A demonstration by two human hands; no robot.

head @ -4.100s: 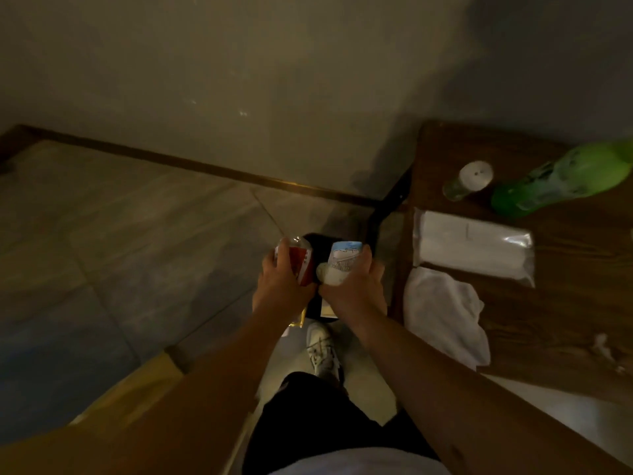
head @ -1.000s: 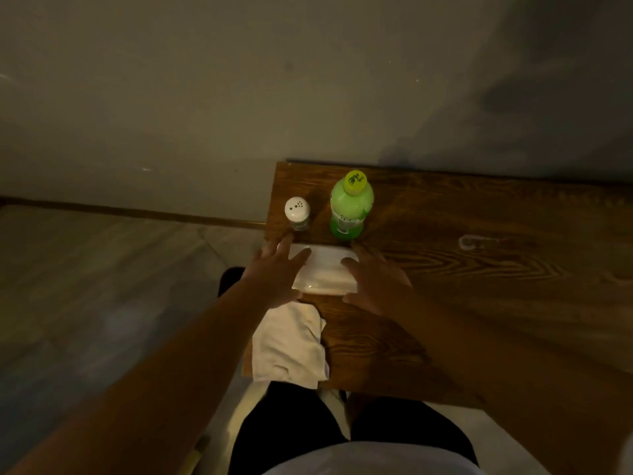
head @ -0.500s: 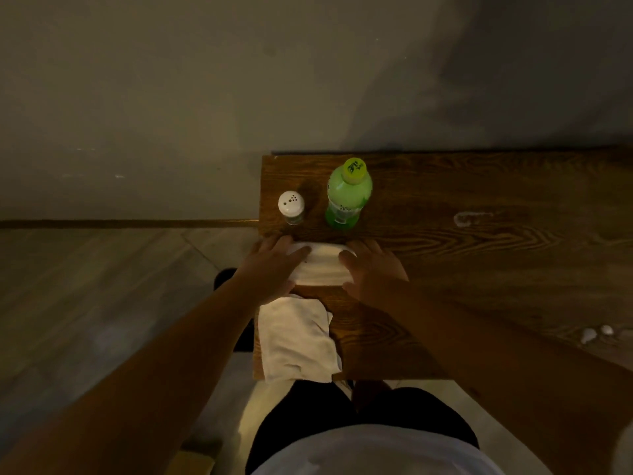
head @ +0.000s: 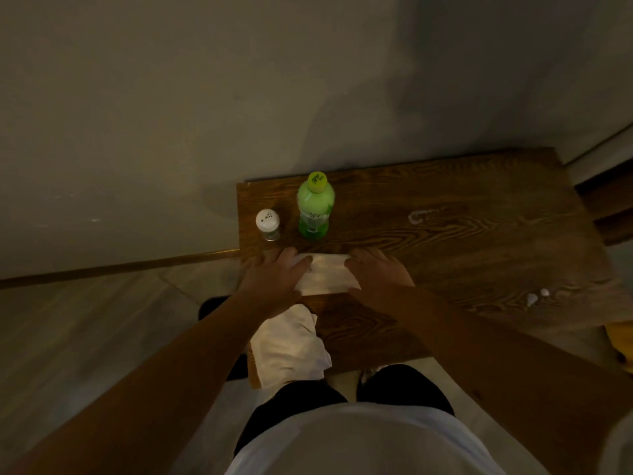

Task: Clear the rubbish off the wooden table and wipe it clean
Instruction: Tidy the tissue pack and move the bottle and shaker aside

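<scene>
Head view: a white cloth (head: pixel 291 347) lies on the near left corner of the worktop (head: pixel 445 255). Past it, the left hand (head: pixel 274 279) and right hand (head: pixel 376 275) lie flat and open on both ends of a white pack (head: pixel 325 274). Two white scraps (head: pixel 537 296) sit far right. Behind stand a shaker (head: pixel 268 224) and a green bottle (head: pixel 315 207).

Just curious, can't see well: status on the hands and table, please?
Left hand and right hand flat on white packet. Spill ring, crumbs remain on table. Green bottle, shaker close behind.
</scene>
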